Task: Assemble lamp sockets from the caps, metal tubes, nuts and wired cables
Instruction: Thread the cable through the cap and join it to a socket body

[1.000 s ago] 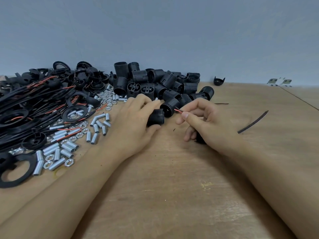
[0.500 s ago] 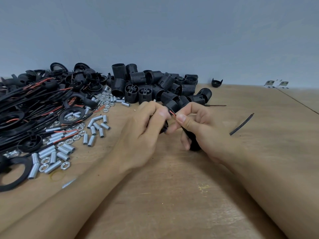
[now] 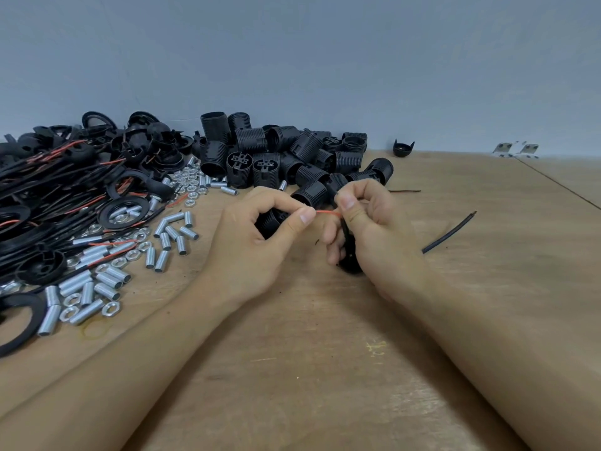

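Two hands [image 3: 260,242] [image 3: 374,229] pinch thin red wire [image 3: 327,212].

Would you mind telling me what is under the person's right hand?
Under the right hand a black cable runs down to a dark rounded part on the wooden table; the thin red wire sticks out. The palm hides the rest.

Left hand [image 3: 257,245] lifts the black socket body [image 3: 271,221] off the worktop and now pinches the red wire [image 3: 327,212], stretched across to the right hand [image 3: 367,229].
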Demonstrator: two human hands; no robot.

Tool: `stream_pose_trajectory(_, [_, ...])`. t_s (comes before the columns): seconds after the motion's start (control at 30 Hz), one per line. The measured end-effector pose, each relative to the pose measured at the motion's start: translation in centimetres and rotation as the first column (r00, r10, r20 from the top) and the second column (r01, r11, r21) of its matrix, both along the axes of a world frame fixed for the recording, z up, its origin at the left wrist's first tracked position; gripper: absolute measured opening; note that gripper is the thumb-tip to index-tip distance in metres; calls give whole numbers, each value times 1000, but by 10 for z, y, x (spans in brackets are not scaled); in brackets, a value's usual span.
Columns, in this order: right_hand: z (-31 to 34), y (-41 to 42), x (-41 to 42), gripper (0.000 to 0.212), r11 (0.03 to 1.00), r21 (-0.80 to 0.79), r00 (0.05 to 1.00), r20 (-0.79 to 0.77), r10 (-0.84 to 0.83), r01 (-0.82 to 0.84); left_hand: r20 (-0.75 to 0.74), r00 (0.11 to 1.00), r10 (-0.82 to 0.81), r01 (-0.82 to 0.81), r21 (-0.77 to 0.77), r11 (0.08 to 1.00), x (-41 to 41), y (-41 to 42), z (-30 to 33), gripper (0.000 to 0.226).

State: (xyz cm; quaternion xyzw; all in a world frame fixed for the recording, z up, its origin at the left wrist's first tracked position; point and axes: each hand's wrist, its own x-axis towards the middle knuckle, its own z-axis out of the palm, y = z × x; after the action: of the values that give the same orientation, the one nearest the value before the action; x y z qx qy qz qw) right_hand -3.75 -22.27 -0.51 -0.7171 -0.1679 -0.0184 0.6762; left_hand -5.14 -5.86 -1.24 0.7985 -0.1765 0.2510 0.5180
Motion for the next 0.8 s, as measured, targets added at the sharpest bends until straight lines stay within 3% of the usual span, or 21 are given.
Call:
stream_pose_trajectory(0.47, [-1, -1, 5, 5, 999, -52, 998, 69, 1, 3, -134, 991, -7, -3, -75, 997, 4, 5, -4, 7])
stream_pose_trajectory(0.63, [-1, -2, 8, 8, 999, 22, 998, 29, -49, 49, -217, 972, -91, 85, -37, 996, -2, 8, -1, 63])
stream_pose_trajectory(0.7, [-1, -3, 8, 7, 997, 42, 998, 14, -63, 62, -175, 979, -107, 115, 35, 993, -3, 9, 0, 63])
stream_pose_trajectory(0.8, [1, -6, 5, 7, 996, 51, 997, 30, -74, 72, -147, 982, -115, 117, 6, 993, -4, 7, 1, 59])
